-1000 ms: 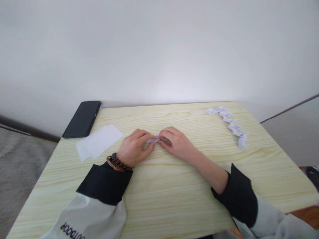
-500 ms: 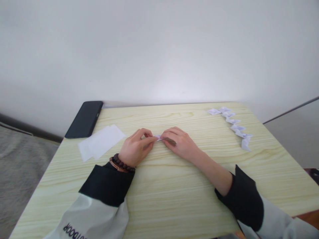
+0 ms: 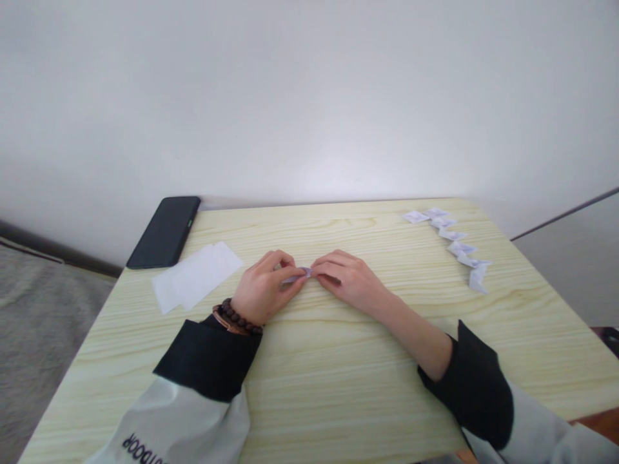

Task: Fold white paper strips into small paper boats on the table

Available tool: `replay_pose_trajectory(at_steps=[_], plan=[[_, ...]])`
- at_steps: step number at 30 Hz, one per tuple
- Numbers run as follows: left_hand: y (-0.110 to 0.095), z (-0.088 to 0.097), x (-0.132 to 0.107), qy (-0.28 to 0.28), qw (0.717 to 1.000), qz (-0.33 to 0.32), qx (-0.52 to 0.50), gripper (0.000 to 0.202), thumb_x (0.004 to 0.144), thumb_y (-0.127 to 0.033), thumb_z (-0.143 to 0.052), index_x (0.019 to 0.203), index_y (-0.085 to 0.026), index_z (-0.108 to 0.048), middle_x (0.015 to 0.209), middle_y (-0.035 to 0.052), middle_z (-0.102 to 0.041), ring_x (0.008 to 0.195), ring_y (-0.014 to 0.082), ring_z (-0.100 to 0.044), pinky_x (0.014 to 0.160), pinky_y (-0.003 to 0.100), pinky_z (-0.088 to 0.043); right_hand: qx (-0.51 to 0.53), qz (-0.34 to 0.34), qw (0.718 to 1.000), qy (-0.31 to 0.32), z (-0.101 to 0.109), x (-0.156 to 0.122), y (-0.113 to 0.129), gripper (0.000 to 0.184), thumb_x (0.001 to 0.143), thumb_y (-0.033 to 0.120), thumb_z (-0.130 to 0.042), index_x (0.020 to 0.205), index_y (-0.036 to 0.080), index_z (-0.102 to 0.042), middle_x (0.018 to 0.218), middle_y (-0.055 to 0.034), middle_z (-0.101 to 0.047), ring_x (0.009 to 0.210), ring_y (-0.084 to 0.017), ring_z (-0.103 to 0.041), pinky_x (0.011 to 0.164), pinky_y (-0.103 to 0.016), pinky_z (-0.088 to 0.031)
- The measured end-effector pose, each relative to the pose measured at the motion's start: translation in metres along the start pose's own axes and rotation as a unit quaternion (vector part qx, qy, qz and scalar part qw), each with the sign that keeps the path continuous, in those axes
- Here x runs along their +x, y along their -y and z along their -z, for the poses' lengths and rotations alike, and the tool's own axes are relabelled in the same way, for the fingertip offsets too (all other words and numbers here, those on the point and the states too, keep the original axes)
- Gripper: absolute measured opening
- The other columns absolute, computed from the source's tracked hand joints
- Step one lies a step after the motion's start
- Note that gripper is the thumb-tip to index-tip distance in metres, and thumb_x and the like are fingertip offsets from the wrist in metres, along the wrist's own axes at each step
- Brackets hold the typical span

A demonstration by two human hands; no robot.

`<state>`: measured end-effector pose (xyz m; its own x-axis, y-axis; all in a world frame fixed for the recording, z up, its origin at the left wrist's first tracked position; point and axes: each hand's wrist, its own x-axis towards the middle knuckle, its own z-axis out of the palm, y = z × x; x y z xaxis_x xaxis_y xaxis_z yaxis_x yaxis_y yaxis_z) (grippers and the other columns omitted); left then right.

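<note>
A small folded piece of white paper (image 3: 307,272) is pinched between my two hands, just above the middle of the table. My left hand (image 3: 265,283) grips its left part between thumb and index finger; a dark beaded bracelet circles that wrist. On the right end, the fingertips of my right hand (image 3: 348,277) are closed on the same paper. My fingers cover most of it, so its full shape is hidden.
Flat white paper sheets (image 3: 193,277) overlap on the left of the pale wood-grain table (image 3: 329,386). A black smartphone (image 3: 164,232) lies behind them at the table's edge. Several small folded paper boats (image 3: 454,234) form a curved row at right. A white wall stands behind.
The folded paper has shifted slightly within the fingers, with more of it showing by my left fingertips. My right fingers have adjusted their pinch a little.
</note>
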<state>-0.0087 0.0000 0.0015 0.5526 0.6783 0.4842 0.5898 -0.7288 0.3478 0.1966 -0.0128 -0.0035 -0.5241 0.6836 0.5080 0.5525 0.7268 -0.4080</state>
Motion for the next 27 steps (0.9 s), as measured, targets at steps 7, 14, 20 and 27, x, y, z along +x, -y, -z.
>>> replay_pose_trajectory(at_steps=[7,14,20,27], plan=[[0.0004,0.0002,0.0002,-0.014,1.000,0.006,-0.010,0.016,0.083,-0.028,-0.059,0.082,-0.019,-0.072,0.081,0.0046,-0.063,0.074,0.0144,-0.059,0.067,0.026,-0.051,-0.030,0.022,0.999,0.008,-0.0005,-0.0025,-0.0001,0.015,0.090,0.017,-0.051,0.093,0.017,-0.066,0.093,-0.0048,-0.069,0.085,-0.016,-0.060,0.077,-0.030,-0.050],[0.0041,-0.0004,0.0001,-0.013,0.999,-0.007,-0.030,0.016,0.084,-0.028,-0.059,0.083,-0.019,-0.071,0.086,0.0055,-0.066,0.080,0.0155,-0.061,0.073,0.029,-0.053,-0.046,0.032,0.998,0.009,0.0006,-0.0021,0.0007,0.016,0.090,0.018,-0.051,0.093,0.018,-0.067,0.094,-0.0046,-0.068,0.083,-0.016,-0.061,0.074,-0.029,-0.051],[0.0044,-0.0016,-0.0005,-0.006,1.000,-0.005,-0.026,0.016,0.085,-0.026,-0.057,0.083,-0.017,-0.070,0.088,0.0066,-0.065,0.079,0.0154,-0.061,0.073,0.029,-0.053,-0.031,0.030,0.999,0.010,0.0010,-0.0017,0.0004,0.017,0.089,0.015,-0.051,0.092,0.017,-0.068,0.094,-0.0052,-0.068,0.086,-0.016,-0.062,0.076,-0.028,-0.051],[0.0029,-0.0020,-0.0003,0.002,1.000,-0.004,-0.029,0.015,0.085,-0.026,-0.057,0.085,-0.019,-0.071,0.088,0.0056,-0.064,0.077,0.0144,-0.059,0.071,0.028,-0.052,-0.025,0.023,0.999,0.015,0.0004,-0.0020,0.0004,0.017,0.090,0.015,-0.051,0.093,0.016,-0.067,0.095,-0.0057,-0.069,0.087,-0.016,-0.062,0.078,-0.029,-0.052]])
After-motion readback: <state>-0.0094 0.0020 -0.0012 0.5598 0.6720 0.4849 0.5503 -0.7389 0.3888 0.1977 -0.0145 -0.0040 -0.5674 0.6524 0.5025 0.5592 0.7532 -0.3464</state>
